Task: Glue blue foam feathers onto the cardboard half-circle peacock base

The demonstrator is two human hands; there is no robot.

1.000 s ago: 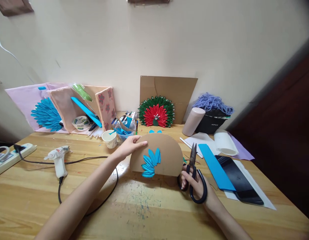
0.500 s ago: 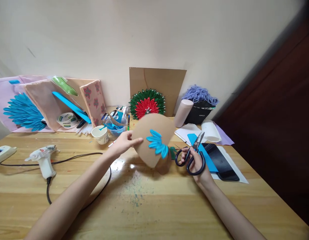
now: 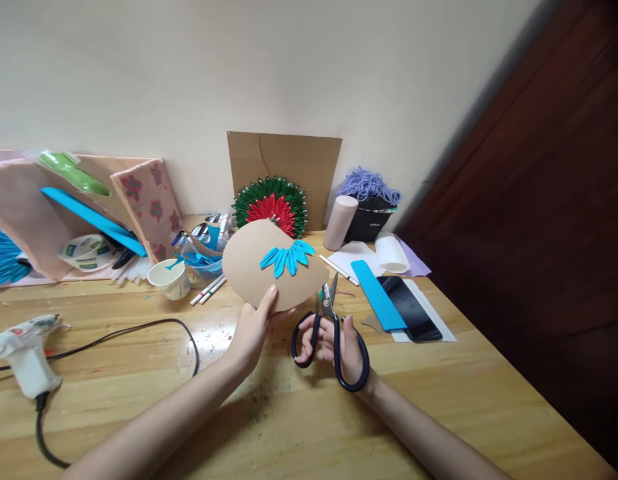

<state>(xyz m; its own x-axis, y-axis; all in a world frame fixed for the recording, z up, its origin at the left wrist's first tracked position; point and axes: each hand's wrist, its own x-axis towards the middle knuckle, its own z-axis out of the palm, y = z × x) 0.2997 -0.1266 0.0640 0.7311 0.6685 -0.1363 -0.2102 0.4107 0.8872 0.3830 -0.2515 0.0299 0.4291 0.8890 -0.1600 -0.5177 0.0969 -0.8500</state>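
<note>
My left hand point(image 3: 259, 327) grips the lower edge of a rounded piece of cardboard point(image 3: 249, 267), thumb on its front face. Several blue petals point(image 3: 287, 257) are fixed on the cardboard in a fan. Black-handled scissors point(image 3: 331, 333) sit in my right hand point(image 3: 339, 343), its fingers through the handle loops. Their blades are parted and point up, close to the cardboard's right corner; whether they touch it I cannot tell. A blue strip point(image 3: 377, 295) lies to the right, partly over a black phone point(image 3: 411, 310).
A white glue gun point(image 3: 26, 353) with its black cable rests at the left. Behind are a paper cup point(image 3: 169, 279), a red and green petal piece point(image 3: 276, 203) against a cardboard sheet point(image 3: 299, 167), a pale cylinder point(image 3: 340, 223) and purple yarn point(image 3: 369, 185).
The cardboard has turned, so its pointed corner now faces right and the petals point down. My left hand has moved to its lower edge. The scissors came nearer, and the view shifted right.
</note>
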